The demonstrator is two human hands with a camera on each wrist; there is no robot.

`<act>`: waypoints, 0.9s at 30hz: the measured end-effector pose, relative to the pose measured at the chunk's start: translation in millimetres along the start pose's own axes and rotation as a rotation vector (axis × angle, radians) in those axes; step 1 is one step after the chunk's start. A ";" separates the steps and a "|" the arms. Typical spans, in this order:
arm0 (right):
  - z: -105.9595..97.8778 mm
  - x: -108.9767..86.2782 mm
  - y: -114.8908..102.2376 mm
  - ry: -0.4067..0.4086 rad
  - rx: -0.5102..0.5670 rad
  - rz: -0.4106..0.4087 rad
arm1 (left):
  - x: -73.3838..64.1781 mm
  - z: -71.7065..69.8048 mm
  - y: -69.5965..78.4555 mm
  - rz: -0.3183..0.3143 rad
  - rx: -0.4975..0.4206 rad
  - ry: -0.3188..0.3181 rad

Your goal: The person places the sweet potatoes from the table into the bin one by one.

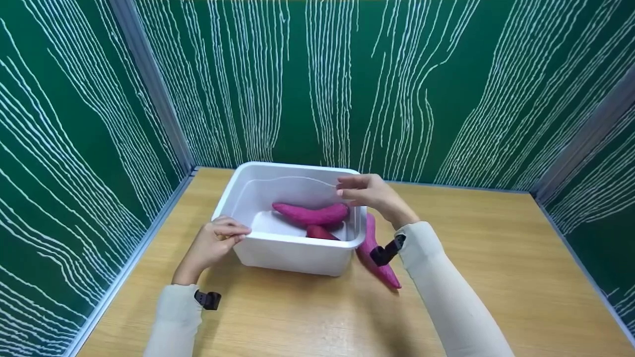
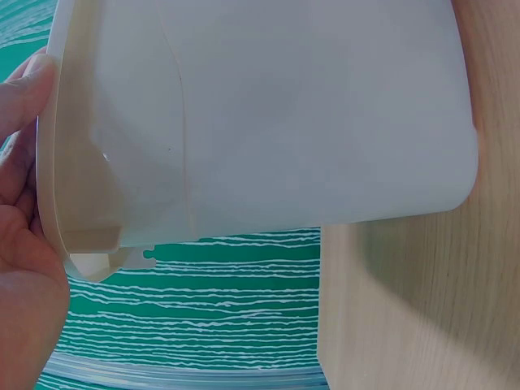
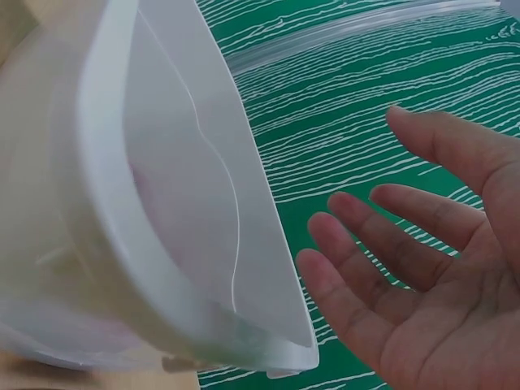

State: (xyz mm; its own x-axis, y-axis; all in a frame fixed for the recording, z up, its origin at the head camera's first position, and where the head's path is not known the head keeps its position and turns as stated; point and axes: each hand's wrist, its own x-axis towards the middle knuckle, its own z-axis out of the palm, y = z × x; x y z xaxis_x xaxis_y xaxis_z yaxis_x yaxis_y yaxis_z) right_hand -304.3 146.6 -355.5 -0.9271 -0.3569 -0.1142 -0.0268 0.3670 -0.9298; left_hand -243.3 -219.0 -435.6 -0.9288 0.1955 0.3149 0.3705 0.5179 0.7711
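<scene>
A white plastic bin [image 1: 292, 255] stands on the table, its front left rim pinched between the thumb and fingers of my left hand [image 1: 211, 245]. In the left wrist view, the thumb lies on the edge of the bin wall [image 2: 292, 114]. Inside lie a purple sweet potato [image 1: 312, 215] and a red object [image 1: 320, 232] partly hidden by the front wall. Over the right rim is my right hand [image 1: 369, 196], holding nothing; its fingers are spread and relaxed in the right wrist view. Beside the bin, another purple sweet potato [image 1: 384, 272] lies partly under the right wrist.
The wooden table [image 1: 496, 258] extends to the right and front of the bin. Green panels [image 1: 322, 84] with white wavy lines enclose the back and sides, with grey metal posts [image 1: 154, 84] at the corners.
</scene>
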 end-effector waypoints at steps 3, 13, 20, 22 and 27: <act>-2.1 -1.9 2.7 0.009 -0.011 0.009 | -0.2 1.1 -2.3 0.036 -0.003 0.010; -9.6 -9.7 11.2 0.063 0.021 0.030 | -0.4 -0.2 -0.2 0.002 0.009 0.005; -15.7 -15.0 22.1 0.076 0.045 0.015 | -0.4 -1.0 0.9 -0.009 0.012 -0.005; -17.6 -16.4 25.2 0.071 0.056 0.008 | -0.4 -0.9 0.4 -0.018 0.014 -0.008; -21.7 -19.6 32.7 0.068 0.080 0.001 | -0.9 -1.2 0.2 -0.030 0.026 -0.013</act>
State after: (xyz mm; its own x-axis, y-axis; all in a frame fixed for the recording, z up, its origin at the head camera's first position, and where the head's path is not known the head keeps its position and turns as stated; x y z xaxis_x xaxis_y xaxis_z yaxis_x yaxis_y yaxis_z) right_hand -295.1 184.2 -376.1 -0.9505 -0.2964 -0.0933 0.0013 0.2964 -0.9551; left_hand -242.4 -220.1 -435.0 -0.9394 0.1909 0.2846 0.3426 0.5452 0.7651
